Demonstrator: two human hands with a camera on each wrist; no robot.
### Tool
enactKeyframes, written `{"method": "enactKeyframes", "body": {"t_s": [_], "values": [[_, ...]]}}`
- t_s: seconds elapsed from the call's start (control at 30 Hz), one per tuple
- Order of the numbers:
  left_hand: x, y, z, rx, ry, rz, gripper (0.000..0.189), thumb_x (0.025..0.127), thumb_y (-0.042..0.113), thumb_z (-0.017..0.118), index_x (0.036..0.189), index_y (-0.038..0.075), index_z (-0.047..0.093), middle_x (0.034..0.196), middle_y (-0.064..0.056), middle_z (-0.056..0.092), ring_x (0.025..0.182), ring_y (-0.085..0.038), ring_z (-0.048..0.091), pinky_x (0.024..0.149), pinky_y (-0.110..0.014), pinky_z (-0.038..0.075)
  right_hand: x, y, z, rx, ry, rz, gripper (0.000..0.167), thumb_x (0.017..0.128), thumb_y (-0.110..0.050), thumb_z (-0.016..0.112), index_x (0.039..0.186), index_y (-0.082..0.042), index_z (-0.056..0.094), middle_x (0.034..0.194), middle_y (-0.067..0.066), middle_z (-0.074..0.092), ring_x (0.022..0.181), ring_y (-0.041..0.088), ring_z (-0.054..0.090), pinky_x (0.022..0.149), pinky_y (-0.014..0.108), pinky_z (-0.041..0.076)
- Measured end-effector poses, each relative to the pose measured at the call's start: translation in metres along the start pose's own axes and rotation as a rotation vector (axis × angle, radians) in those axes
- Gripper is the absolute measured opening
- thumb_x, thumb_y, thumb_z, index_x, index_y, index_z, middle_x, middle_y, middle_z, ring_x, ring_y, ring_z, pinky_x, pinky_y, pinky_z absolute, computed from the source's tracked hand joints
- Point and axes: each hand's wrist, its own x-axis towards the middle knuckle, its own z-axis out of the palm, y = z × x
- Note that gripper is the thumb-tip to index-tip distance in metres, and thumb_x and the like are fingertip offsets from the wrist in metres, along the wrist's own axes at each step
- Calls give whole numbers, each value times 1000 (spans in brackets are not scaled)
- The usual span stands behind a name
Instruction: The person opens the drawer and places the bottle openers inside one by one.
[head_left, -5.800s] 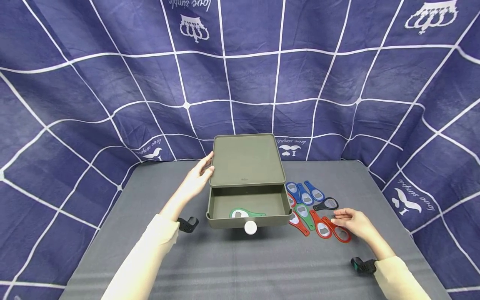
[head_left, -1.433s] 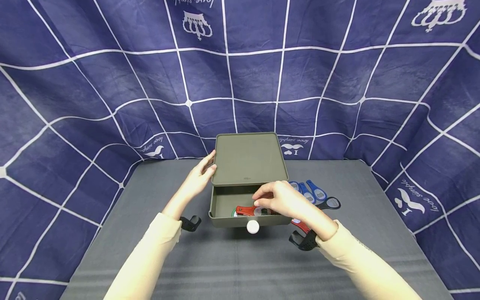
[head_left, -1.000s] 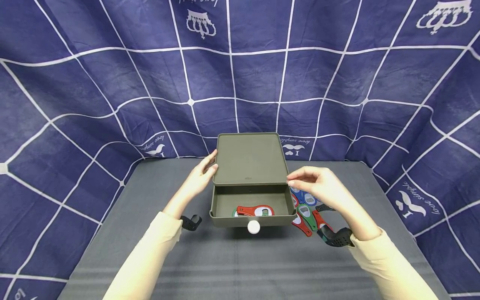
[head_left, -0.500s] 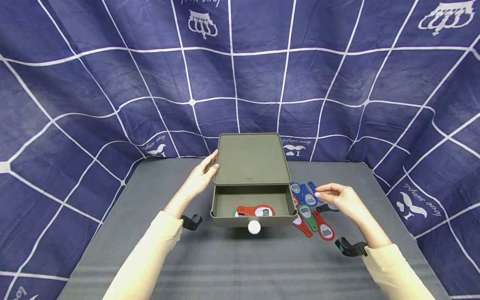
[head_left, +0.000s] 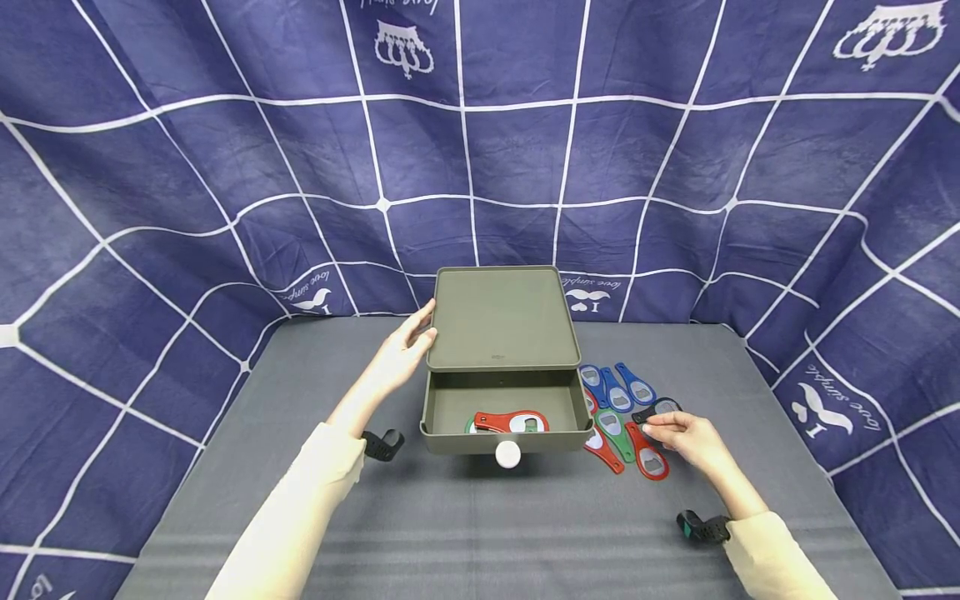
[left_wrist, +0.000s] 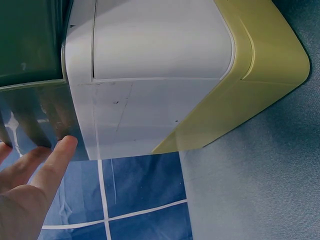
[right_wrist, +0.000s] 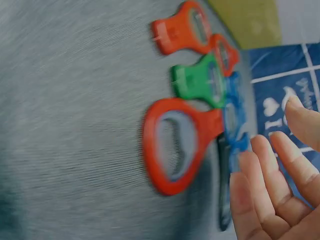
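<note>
An olive drawer box (head_left: 504,321) stands in the middle with its drawer (head_left: 545,442) pulled out. Inside it a red bottle opener (head_left: 491,421) overlaps a green one, partly hidden. My left hand (head_left: 400,354) rests with extended fingers along the box's left side; in the left wrist view its fingertips (left_wrist: 67,145) are at the box wall. Right of the box, my right hand (head_left: 692,442) holds nothing, fingers extended, its fingertips close to the handle of a red bottle opener (head_left: 651,464). A black bottle opener (head_left: 667,405) lies just beyond that hand.
Several more bottle openers lie beside the drawer's right side: blue ones (head_left: 641,390) at the back, a green one (head_left: 616,427) and red ones (head_left: 606,451) nearer. The drawer has a white round knob (head_left: 507,454). A blue curtain (head_left: 510,150) hangs behind the grey table (head_left: 450,533).
My right hand brought a red bottle opener from the pile into the drawer, let go of it, and moved back right and down toward another red one. The left hand stayed at the box.
</note>
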Motion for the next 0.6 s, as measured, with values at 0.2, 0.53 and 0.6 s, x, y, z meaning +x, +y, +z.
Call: {"method": "enactKeyframes", "body": {"t_s": [0.2, 0.53, 0.6], "values": [[-1, 0, 0, 7, 1, -11, 53, 106, 18, 45, 156, 10, 29, 158, -19, 33, 143, -36, 37, 119, -48, 31, -1, 17, 7, -85, 37, 26, 43, 88, -25, 75, 111, 10, 67, 95, 15, 76, 75, 0, 63, 64, 20, 50], [-3, 5, 0, 7, 3, -17, 54, 105, 17, 45, 156, 10, 29, 156, -22, 35, 143, -37, 38, 119, -48, 32, -5, 23, 23, -195, 117, 21, 39, 81, -26, 81, 102, 6, 70, 90, 16, 76, 78, 15, 70, 67, 30, 49], [-3, 6, 0, 4, 2, -16, 54, 105, 17, 46, 156, 9, 29, 156, -22, 35, 143, -37, 38, 119, -48, 31, -5, 23, 27, -214, 135, 11, 37, 79, -23, 82, 100, 5, 70, 88, 16, 76, 76, 16, 69, 66, 31, 49]]}}
